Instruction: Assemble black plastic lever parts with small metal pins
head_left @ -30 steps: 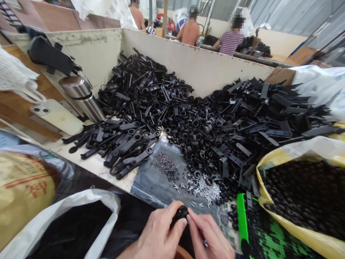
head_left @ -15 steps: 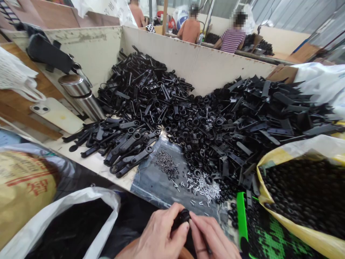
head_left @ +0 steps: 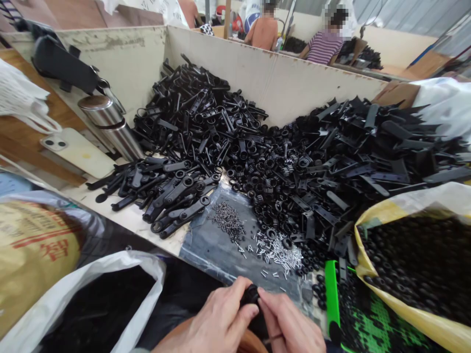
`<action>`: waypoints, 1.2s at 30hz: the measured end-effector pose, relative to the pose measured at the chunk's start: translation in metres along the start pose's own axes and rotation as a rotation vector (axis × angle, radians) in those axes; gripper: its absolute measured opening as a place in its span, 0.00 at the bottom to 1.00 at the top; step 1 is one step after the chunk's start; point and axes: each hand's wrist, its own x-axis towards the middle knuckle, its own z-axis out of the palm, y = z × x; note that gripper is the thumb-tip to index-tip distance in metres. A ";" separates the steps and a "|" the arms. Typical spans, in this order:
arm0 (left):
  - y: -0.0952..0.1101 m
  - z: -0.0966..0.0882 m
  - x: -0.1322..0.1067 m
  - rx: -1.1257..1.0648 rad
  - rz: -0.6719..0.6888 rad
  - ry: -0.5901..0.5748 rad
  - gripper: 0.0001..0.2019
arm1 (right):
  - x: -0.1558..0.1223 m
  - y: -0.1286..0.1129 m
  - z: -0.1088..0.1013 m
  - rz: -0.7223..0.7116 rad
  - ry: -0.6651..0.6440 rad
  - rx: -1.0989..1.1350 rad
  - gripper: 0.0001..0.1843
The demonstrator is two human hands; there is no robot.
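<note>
My left hand and right hand are together low in view, their fingers clamped on a small black plastic part that I hold in the air. Just beyond my fingertips, loose steel pins lie on a dark plastic sheet, beside a heap of black plastic parts. A yellow sack of black rings stands to my right, and a white bag of black pieces lies to my left.

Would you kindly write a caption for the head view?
Left hand and right hand hold a black plastic part near heaped black components.
</note>
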 end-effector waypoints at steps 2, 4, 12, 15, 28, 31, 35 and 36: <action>0.000 -0.001 -0.001 0.028 0.005 -0.037 0.18 | 0.001 -0.001 -0.001 0.015 -0.004 -0.016 0.11; -0.001 -0.002 -0.001 0.063 0.013 -0.051 0.18 | 0.002 -0.002 0.000 0.046 -0.022 -0.006 0.09; -0.033 0.003 0.003 0.297 0.020 -0.066 0.21 | 0.000 -0.001 0.003 0.099 -0.067 0.029 0.10; -0.043 0.004 0.004 0.327 0.026 -0.050 0.22 | 0.001 -0.002 0.002 0.050 -0.046 0.029 0.10; -0.023 0.003 0.003 0.413 -0.073 -0.143 0.24 | -0.009 0.000 0.005 0.252 -0.035 0.181 0.14; -0.009 0.001 0.005 0.352 -0.068 -0.174 0.20 | -0.019 -0.002 0.011 0.492 -0.010 0.318 0.23; 0.002 -0.001 0.006 0.345 -0.020 -0.135 0.19 | -0.022 -0.011 0.025 0.682 0.036 0.550 0.20; 0.002 -0.002 0.007 0.369 -0.022 -0.122 0.18 | -0.021 -0.013 0.029 0.705 0.034 0.593 0.19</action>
